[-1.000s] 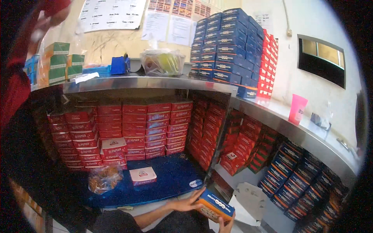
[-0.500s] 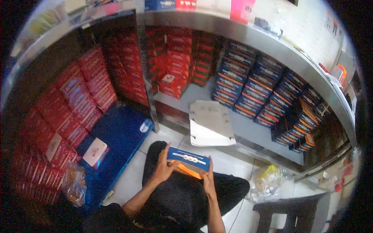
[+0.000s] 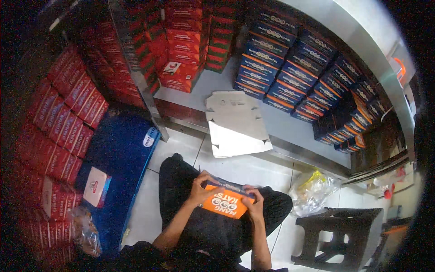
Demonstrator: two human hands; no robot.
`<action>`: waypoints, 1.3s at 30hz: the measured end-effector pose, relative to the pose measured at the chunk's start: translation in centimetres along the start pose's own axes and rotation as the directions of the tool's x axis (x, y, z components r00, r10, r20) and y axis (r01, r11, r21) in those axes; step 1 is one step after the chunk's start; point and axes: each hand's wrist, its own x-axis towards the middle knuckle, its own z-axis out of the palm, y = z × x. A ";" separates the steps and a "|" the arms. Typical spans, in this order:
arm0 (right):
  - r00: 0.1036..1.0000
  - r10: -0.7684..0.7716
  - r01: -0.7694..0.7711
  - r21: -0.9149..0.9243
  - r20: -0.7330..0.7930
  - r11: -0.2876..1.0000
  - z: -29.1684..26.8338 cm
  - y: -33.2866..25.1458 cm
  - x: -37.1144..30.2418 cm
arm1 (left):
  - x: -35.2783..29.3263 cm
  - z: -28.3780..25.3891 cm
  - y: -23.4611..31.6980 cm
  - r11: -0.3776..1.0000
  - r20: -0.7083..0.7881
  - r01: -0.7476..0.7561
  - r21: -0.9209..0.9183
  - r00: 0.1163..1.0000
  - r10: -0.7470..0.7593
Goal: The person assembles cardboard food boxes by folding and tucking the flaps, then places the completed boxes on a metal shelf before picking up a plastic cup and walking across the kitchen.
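Observation:
Above my lap I hold a small cardboard box (image 3: 225, 202) between both hands. An orange printed panel of it faces me, and a narrow dark blue side runs along its far edge. My left hand (image 3: 200, 189) grips the box's left end, with the fingers bent round the upper corner. At the other end, my right hand (image 3: 255, 202) has its thumb on the orange panel and its fingers over the blue edge. Beyond my knees lies a flat unfolded cardboard sheet (image 3: 238, 120), grey-white, partly resting on the shelf edge.
Stacked navy and orange boxes (image 3: 290, 75) fill the shelf at right; red boxes (image 3: 183, 43) stand beside them. More red boxes (image 3: 59, 122) rise at left next to a blue mat (image 3: 120, 158) bearing one white-topped box (image 3: 96, 185). A plastic bag (image 3: 312, 195) and black stool (image 3: 340, 226) are at right.
The box has been tilted, so its orange panel now faces me where the blue side showed before. Both hands stay at its ends. The view has shifted, bringing the stool further into sight.

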 end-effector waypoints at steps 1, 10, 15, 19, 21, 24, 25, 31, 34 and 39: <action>0.989 0.078 -0.075 -0.033 0.126 0.997 -0.8 -0.9 0.2 | 0.8 -0.3 -1.3 0.997 0.162 -0.073 -0.038 0.984 0.078; 0.798 0.082 0.096 0.261 -0.596 0.961 -11.5 -2.4 4.6 | 16.2 6.0 -0.3 0.790 0.384 -0.348 0.505 0.910 0.155; 0.768 0.130 0.091 0.308 -0.627 0.947 -8.8 -0.9 12.8 | 15.8 5.2 -8.7 0.457 0.557 -0.577 0.677 0.807 0.194; 0.804 0.201 0.046 0.395 -0.560 0.918 -4.2 2.0 22.5 | 12.9 0.6 -6.9 0.462 0.570 -0.518 0.720 0.821 0.032; 0.808 0.269 -0.018 0.435 -0.524 0.900 -1.6 3.2 27.7 | 11.4 -0.8 -5.9 0.496 0.509 -0.434 0.752 0.861 -0.020; 0.813 0.465 -0.278 0.467 -0.351 0.839 3.2 5.0 34.3 | 10.5 -3.3 -5.6 0.497 0.438 -0.360 0.789 0.898 -0.044; 0.825 0.466 -0.325 0.406 -0.320 0.854 3.5 5.9 35.8 | 10.8 -3.3 -5.9 0.525 0.437 -0.352 0.775 0.898 -0.044; 0.940 0.325 -0.314 0.109 -0.104 0.943 6.0 7.8 37.9 | 11.4 -5.7 -5.7 0.651 0.445 -0.242 0.719 0.881 -0.164; 0.982 0.179 -0.181 -0.030 -0.065 0.983 2.4 11.3 37.7 | 11.9 -5.8 -5.7 0.626 0.481 -0.273 0.730 0.856 -0.188; 0.743 -0.073 -0.121 -0.241 -0.665 0.963 -0.6 10.7 38.3 | 12.7 -5.9 -6.6 0.727 0.472 -0.235 0.646 0.870 -0.139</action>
